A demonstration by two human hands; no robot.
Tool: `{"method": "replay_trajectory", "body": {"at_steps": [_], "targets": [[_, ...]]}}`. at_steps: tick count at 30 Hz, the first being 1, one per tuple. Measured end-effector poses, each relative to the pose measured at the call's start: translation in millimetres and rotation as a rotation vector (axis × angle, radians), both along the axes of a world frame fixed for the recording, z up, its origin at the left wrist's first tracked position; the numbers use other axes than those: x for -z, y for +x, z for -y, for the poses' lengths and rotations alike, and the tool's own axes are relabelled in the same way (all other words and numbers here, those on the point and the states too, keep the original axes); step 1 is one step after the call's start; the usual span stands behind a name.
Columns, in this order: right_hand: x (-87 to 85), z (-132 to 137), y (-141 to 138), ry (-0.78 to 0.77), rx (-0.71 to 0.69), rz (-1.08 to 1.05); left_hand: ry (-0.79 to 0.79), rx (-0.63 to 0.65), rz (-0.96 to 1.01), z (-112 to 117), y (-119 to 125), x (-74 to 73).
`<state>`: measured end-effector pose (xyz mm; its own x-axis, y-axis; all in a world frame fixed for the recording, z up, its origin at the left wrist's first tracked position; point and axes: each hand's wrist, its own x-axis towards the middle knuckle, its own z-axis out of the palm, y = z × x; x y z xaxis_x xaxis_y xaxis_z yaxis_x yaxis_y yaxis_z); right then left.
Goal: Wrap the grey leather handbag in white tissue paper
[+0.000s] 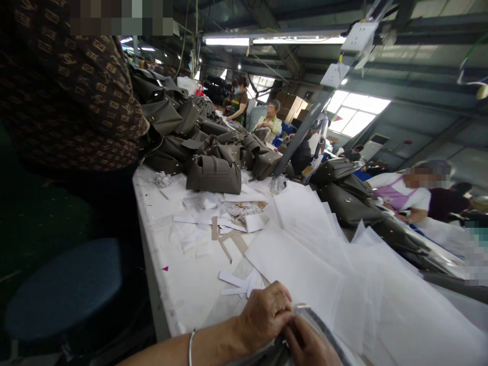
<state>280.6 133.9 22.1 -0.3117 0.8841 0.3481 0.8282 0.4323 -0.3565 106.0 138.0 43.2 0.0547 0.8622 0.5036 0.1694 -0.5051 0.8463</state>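
Note:
At the bottom of the head view, my left hand has its fingers curled in, knuckles up, pinching close to my right hand. The fingers of both hands meet over a dark grey bag, mostly cut off by the lower frame edge. A band with a shiny, film-like edge curves up beside my right hand. The small part between my fingertips is hidden. White paper strips lie on the table just beyond my left hand, and large white sheets spread out to the right.
Finished-looking grey handbags are piled at the table's far end, more at right. Scraps of card litter the middle. A slanted metal post rises there. A person in a patterned top stands at left near a blue stool.

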Motion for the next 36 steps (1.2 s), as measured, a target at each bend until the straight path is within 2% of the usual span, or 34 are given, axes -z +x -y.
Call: {"method": "replay_trajectory", "body": {"at_steps": [5, 9, 11, 14, 15, 16, 19, 21, 24, 27, 30, 32, 35, 36], "targets": [[-22.3, -3, -12, -0.241, 0.177, -0.096, 0.036, 0.099, -0.053, 2, 2, -0.6], [-44.5, -6, -26, -0.397, 0.176, -0.320, -0.039, 0.188, -0.049, -1, -1, -4.9], [-50.6, -7, -31, -0.426, 0.160, -0.401, -0.099, 0.132, -0.029, -5, -6, -4.1], [-52.2, -9, -36, -0.455, 0.204, -0.503, -0.202, -0.064, -0.012, -19, -14, 1.6], [-51.5, -10, -36, -0.469, 0.217, -0.541, -0.239, -0.078, -0.026, -24, -16, 3.2], [-50.7, -11, -37, -0.482, 0.226, -0.578, -0.284, -0.040, -0.048, -29, -18, 3.9], [-50.3, -12, -37, -0.494, 0.225, -0.652, -0.434, 0.227, -0.101, -38, -23, -0.1], [-52.7, -11, -34, -0.477, 0.207, -0.663, -0.506, 0.306, -0.076, -39, -26, -5.4], [-58.3, -9, -26, -0.407, 0.177, -0.612, -0.587, 0.240, 0.081, -39, -29, -10.9], [-61.9, -8, -13, -0.336, 0.151, -0.498, -0.707, 0.183, 0.377, -41, -34, -12.4], [-59.8, -6, -2, -0.330, 0.121, -0.383, -0.761, 0.139, 0.643, -44, -42, -15.1], [-54.3, -2, 3, -0.330, 0.114, -0.327, -0.771, 0.264, 0.655, -40, -49, -18.8], [-38.6, 2, 10, -0.297, 0.124, -0.276, -0.830, 0.642, 0.371, -28, -54, -24.8], [-31.3, 1, 13, -0.288, 0.119, -0.267, -0.869, 0.730, 0.251, -24, -54, -26.4]]}}
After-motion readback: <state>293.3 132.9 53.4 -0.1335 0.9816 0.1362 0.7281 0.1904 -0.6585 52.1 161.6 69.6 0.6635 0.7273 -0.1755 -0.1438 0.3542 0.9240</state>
